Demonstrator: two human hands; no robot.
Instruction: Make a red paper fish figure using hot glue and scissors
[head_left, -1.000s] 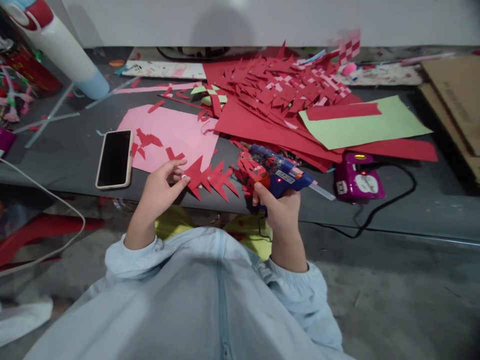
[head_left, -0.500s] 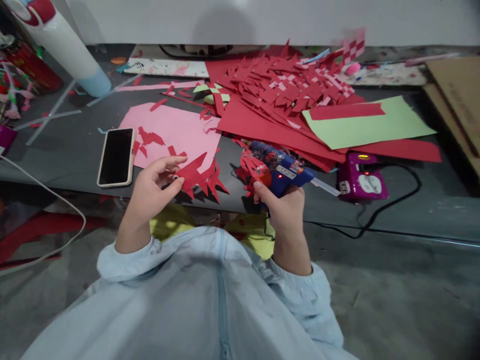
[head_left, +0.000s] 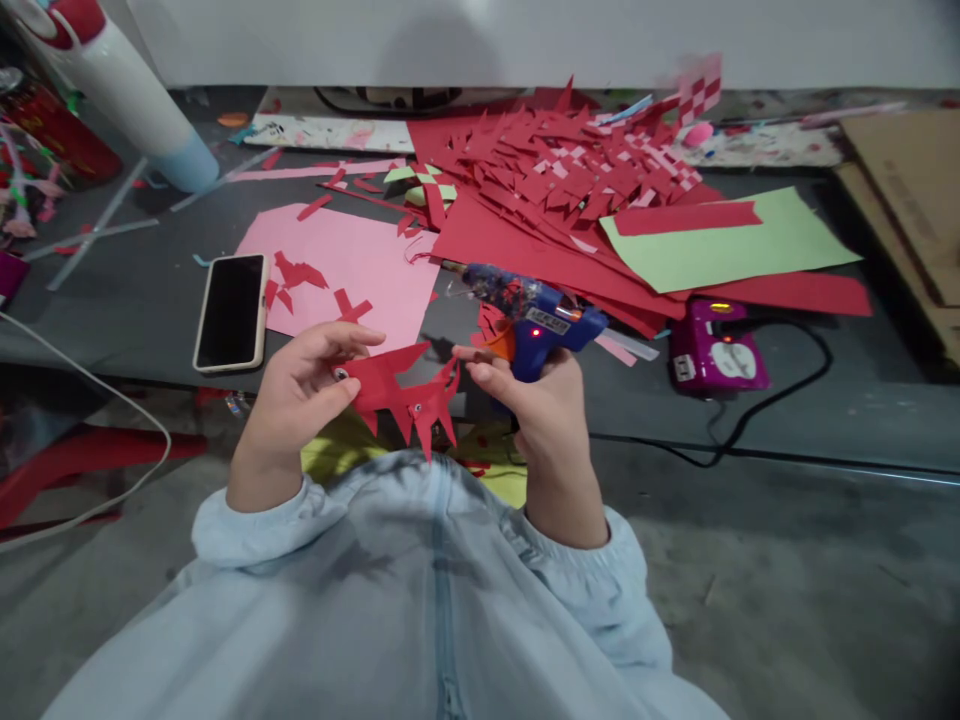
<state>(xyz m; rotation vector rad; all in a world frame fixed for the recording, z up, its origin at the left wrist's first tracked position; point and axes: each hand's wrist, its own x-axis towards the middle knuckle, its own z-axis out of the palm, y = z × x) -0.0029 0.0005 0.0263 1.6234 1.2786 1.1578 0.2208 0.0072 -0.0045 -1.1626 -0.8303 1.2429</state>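
My left hand (head_left: 311,385) pinches a spiky red paper cutout (head_left: 390,385) with small googly eyes, held at the table's front edge. Around the handle of a blue hot glue gun (head_left: 531,325) my right hand (head_left: 536,395) is closed, and its index finger reaches toward the cutout's right side. The gun's nozzle points left, above the cutout and apart from it. A clear glue stick (head_left: 634,345) sticks out of the gun's back. Behind the gun's orange trigger, more red paper pieces (head_left: 489,322) show in part.
A phone (head_left: 232,312) lies left of a pink sheet (head_left: 360,265) with red scraps. Behind are a heap of red cut paper (head_left: 555,160) and a green sheet (head_left: 735,245). A purple power box (head_left: 720,345) with a black cord stands right; a white bottle (head_left: 150,110) stands left.
The red cutout has been lifted off the table and brought closer to me in my left hand. My right hand has moved left with the glue gun, its index finger now stretched toward the cutout.
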